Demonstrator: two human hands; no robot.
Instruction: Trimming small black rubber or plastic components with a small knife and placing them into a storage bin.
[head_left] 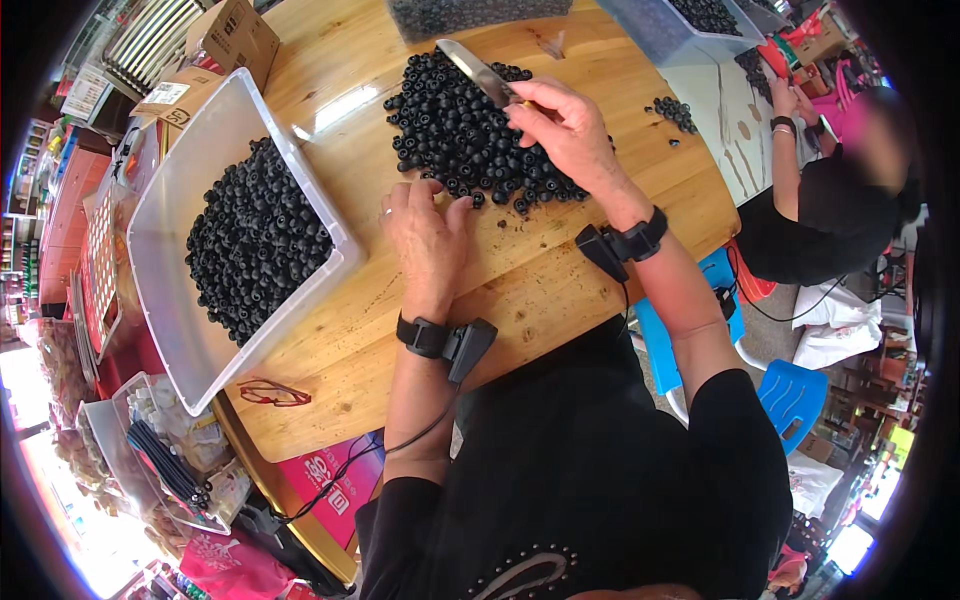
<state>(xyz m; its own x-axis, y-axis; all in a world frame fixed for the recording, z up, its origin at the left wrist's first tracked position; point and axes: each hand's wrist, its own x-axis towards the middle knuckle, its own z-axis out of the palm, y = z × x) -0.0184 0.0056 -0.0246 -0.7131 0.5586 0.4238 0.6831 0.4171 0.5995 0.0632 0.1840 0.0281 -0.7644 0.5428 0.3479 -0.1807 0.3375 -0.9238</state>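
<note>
In the head view, the right hand [572,128] has its fingers closed round the near end of a knife [475,70], whose blade reaches across the top of the pile of black pieces [440,115]. Gripped from that end, it seems held for reach: the far side of the heap lies under the metal while the palm stays off to the right. The left hand [425,235] rests on the wooden bench [540,290] at the pile's near edge, its fingers loosely bent, the thumb apart from the forefinger, with nothing visibly gripped; lying there, it probably works as a stop for strays. The translucent tub [160,240], with more such pieces inside, stands tilted-looking at the left, perhaps kept there for easy access. A small cluster [675,112] sits apart on the bench's right.

The pieces are round, dark and faintly glossy, many showing a ring-like hollow at one end. They look alike in size and lie densely heaped in the middle, thinning to scattered singles near the left hand.
</note>
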